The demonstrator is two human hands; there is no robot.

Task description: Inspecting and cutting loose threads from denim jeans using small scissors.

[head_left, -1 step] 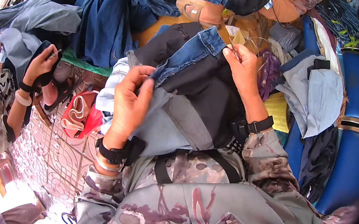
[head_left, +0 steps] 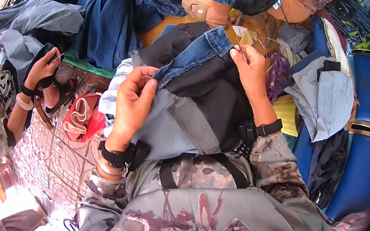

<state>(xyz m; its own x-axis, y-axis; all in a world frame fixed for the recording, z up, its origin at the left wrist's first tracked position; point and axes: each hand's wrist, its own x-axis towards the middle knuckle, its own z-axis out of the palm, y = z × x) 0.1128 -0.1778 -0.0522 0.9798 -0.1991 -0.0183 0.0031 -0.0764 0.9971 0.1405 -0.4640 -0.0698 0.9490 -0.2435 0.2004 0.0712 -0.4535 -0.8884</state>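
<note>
A dark blue denim strip [head_left: 196,53] with a frayed edge stretches slantwise between my hands. The thumb and fingers of my left hand [head_left: 134,99] pinch its lower left end. Beside its upper right end, my right hand [head_left: 249,72] is closed around a slim, pointed metal tool [head_left: 242,52], mostly hidden by the fingers. Under the strip, black cloth [head_left: 214,89] and pale blue-grey cloth [head_left: 165,124] with a darker grey band lie across my lap.
Dark blue denim [head_left: 114,15] is heaped at the far left. A co-worker's hand [head_left: 44,67] holds cloth and a thin tool at left. Below sits a red bag [head_left: 83,117]. On the right, light denim pieces [head_left: 327,97] lie by a blue padded seat [head_left: 365,160].
My left hand has shifted slightly left, still on the strip's end. My right hand stays nearly in place. The co-worker's hand has barely moved.
</note>
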